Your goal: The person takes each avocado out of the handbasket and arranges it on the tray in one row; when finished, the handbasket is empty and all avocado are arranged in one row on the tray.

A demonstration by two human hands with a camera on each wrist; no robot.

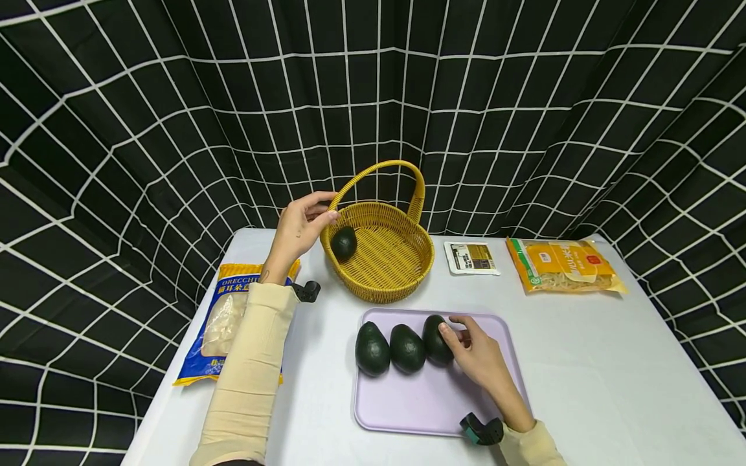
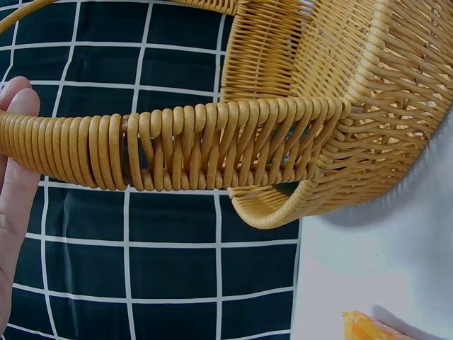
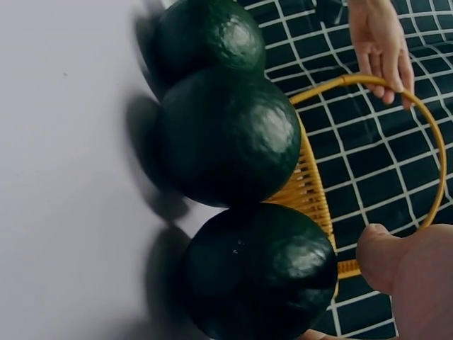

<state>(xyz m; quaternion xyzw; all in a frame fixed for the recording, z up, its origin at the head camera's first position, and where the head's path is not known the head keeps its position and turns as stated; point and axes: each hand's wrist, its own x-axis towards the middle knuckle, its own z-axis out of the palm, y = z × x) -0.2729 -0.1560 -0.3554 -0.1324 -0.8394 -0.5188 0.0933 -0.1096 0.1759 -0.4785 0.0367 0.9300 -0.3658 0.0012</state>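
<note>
A yellow wicker basket [image 1: 379, 285] with a tall handle stands at the back of the table, one dark avocado [image 1: 344, 244] inside at its left. My left hand [image 1: 300, 223] holds the left side of the basket handle [image 2: 177, 145], fingers and thumb about it. On a lilac tray [image 1: 419, 408] three avocados lie in a row: a left one [image 1: 372, 349], a middle one [image 1: 407, 349] and a right one [image 1: 436, 340]. My right hand [image 1: 480, 356] is at the right avocado, thumb and fingers spread around it; in the right wrist view a gap shows beside the thumb [image 3: 382, 255].
A blue and yellow orecchiette bag [image 1: 224, 317] lies at the left, partly under my left forearm. Behind the tray, to the right, are a small white and brown packet [image 1: 471, 259] and an orange noodle bag [image 1: 565, 265]. A black gridded curtain [image 1: 373, 84] hangs around the table.
</note>
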